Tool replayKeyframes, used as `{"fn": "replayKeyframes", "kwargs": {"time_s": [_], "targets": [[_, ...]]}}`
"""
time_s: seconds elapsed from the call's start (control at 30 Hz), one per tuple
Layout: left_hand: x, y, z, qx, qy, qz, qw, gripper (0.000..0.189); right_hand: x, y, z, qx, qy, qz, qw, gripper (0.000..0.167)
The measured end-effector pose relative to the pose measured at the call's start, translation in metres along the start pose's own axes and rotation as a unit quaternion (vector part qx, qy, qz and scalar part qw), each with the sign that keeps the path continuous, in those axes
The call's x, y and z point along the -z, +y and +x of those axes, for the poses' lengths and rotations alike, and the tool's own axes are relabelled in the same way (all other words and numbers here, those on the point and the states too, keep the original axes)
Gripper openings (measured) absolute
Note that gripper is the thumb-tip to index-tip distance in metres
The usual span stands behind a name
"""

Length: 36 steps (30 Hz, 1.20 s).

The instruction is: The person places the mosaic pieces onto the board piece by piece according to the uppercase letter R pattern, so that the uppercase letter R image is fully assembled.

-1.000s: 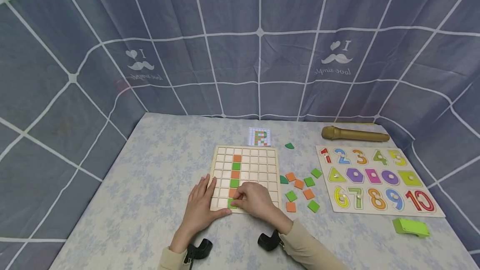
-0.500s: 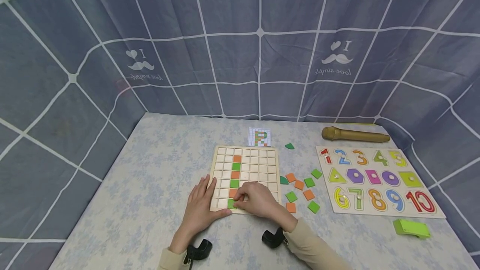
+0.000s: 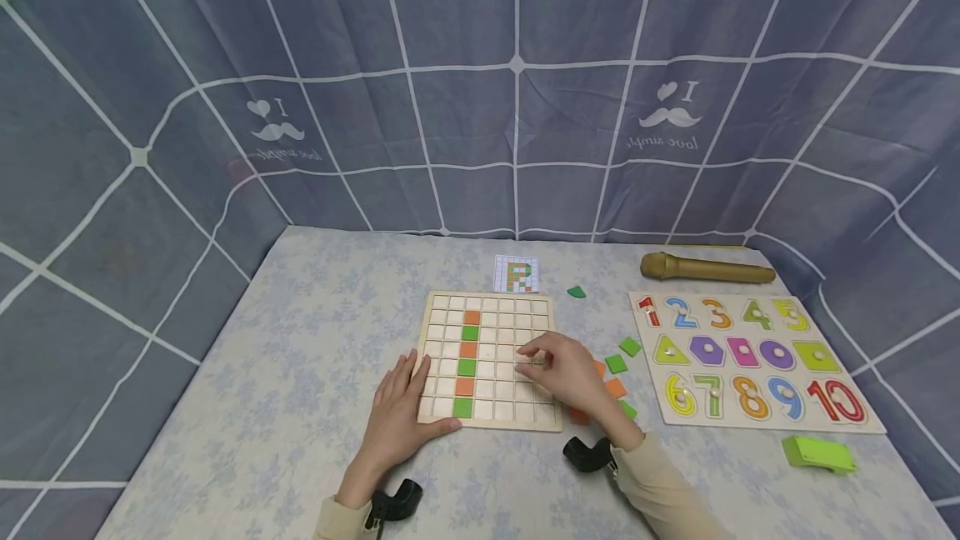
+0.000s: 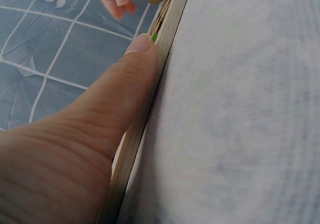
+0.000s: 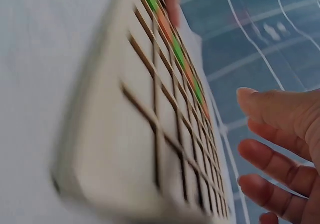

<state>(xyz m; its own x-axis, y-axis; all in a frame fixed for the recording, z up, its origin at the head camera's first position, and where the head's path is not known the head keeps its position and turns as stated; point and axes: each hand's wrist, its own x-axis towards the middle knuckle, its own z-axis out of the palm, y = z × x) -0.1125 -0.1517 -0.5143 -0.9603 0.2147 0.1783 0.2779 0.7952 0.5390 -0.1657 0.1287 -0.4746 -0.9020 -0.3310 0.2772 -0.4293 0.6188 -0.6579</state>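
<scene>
The wooden grid board (image 3: 517,394) lies flat, with one column of alternating orange and green square tiles; the nearest is a green tile (image 3: 462,408). My left hand (image 3: 399,417) rests along the board's left edge, fingers straight and thumb against the front edge. In the left wrist view the thumb (image 4: 120,83) presses on the wooden rim. My right hand (image 3: 566,373) hovers over the board's right side. Its thumb and fingers stand apart with nothing between them in the right wrist view. A printed card (image 3: 516,275) with a coloured letter pattern lies behind the board.
Loose green tiles (image 3: 617,363) and orange tiles (image 3: 616,388) lie right of the board, partly hidden by my right hand. A dark green quarter piece (image 3: 576,292) is behind them. Further right are a number puzzle (image 3: 723,344), a gold microphone (image 3: 708,268) and a green block (image 3: 819,454).
My right hand has left the nearest green tile and moved right and up over the board, its fingers parted. That tile stays in the column. The left hand keeps its place.
</scene>
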Motion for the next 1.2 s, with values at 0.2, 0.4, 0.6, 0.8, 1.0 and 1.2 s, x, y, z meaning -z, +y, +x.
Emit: {"fn": "replayKeyframes", "kwargs": {"time_s": [0.2,0.4,0.6,0.8,1.0,1.2], "targets": [[0.000,0.001,0.000,0.004,-0.002,0.000,1.0000,0.105,0.032,0.021,-0.003,-0.052,0.061,-0.019,0.9966,0.025],[0.000,0.000,0.001,0.004,-0.004,-0.003,1.0000,0.105,0.058,0.043,-0.011,-0.102,0.091,-0.047,0.9896,0.028],[0.000,0.000,0.001,0.005,-0.005,0.000,1.0000,0.105,0.078,0.058,-0.019,-0.116,0.113,-0.078,0.9838,0.031],[-0.001,0.000,0.002,0.001,-0.002,0.002,1.0000,0.105,0.090,0.066,-0.023,-0.164,0.099,-0.088,0.9775,0.032],[-0.002,-0.002,0.002,-0.003,0.001,0.000,1.0000,0.105,0.091,0.071,-0.024,-0.196,0.076,-0.098,0.9727,0.034],[-0.002,-0.001,0.001,-0.003,0.002,0.001,1.0000,0.105,0.090,0.076,-0.025,-0.211,0.062,-0.107,0.9696,0.033]]}}
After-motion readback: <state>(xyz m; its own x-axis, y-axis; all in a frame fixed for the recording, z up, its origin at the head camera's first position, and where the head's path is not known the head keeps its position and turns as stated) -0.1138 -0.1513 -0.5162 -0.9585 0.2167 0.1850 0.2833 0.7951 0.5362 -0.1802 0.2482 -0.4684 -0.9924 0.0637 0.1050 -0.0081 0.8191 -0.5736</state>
